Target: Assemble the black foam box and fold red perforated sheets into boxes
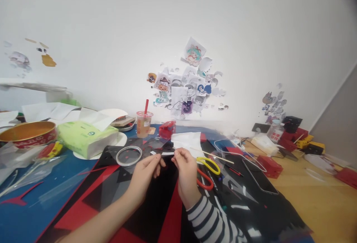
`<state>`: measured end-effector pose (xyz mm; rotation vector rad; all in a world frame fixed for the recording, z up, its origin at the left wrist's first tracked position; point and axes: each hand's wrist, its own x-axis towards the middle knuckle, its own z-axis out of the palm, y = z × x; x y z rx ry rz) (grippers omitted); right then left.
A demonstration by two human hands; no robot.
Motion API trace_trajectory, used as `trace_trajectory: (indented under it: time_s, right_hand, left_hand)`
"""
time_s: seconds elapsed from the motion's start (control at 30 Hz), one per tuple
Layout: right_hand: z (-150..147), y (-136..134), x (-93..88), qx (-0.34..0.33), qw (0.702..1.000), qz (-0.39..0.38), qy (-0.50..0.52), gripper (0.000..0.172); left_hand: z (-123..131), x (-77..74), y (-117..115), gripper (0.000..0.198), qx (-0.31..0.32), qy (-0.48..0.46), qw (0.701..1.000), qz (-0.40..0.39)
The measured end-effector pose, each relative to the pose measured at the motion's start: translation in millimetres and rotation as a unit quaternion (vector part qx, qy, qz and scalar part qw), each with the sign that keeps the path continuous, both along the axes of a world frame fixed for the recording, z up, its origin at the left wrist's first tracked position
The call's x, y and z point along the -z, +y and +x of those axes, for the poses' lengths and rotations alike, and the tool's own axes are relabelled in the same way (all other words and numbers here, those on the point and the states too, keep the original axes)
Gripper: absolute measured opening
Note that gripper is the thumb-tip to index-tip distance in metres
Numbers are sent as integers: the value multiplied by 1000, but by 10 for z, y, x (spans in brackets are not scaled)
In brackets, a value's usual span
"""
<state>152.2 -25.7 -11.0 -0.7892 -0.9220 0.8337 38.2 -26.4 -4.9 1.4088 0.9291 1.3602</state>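
My left hand (145, 172) and my right hand (186, 174) meet over the black and red mat (156, 213), fingers pinched together. Between them stretches a thin strip (166, 154), clear or white, which both hands grip at its ends. A clear tape roll (128, 155) lies just left of my left hand. Yellow-handled scissors (208, 164) and red-handled scissors (205, 181) lie just right of my right hand. My right arm wears a striped sleeve (212, 222).
A drink cup with a red straw (144, 122), a green tissue pack (86, 137) and a gold tin (28, 133) stand at the back left. A phone (259, 176), red boxes (269, 165) and a thin stick (220, 157) lie to the right. Stickers (184, 86) cover the wall.
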Motion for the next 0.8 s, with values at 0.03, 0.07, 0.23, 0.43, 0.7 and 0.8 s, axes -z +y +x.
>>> trace_trajectory:
  time_s: [0.03,0.07,0.23,0.43,0.7,0.8]
  right_hand:
    - [-1,-2,-2,1,1000,0,0,21]
    - [-2,-3,-3,2,1000,0,-1,21]
    - [-3,-2,-5,9,1000,2,-7,21]
    - [-5,12,15,16,1000,8,-12,18]
    - [-2,26,30,31,999,11,-16,18]
    - [-1,28,35,34,999,9,-18,18]
  left_hand:
    - [0,-4,-2,37,1,-1,1000,0]
    - [0,-8,-4,38,1,-2,1000,1]
    - [2,-2,-2,37,-3,-2,1000,0]
    - [3,21,15,36,0,7,1000,4]
    - [7,64,36,35,-8,24,1000,10]
    - [8,88,48,35,-13,34,999,12]
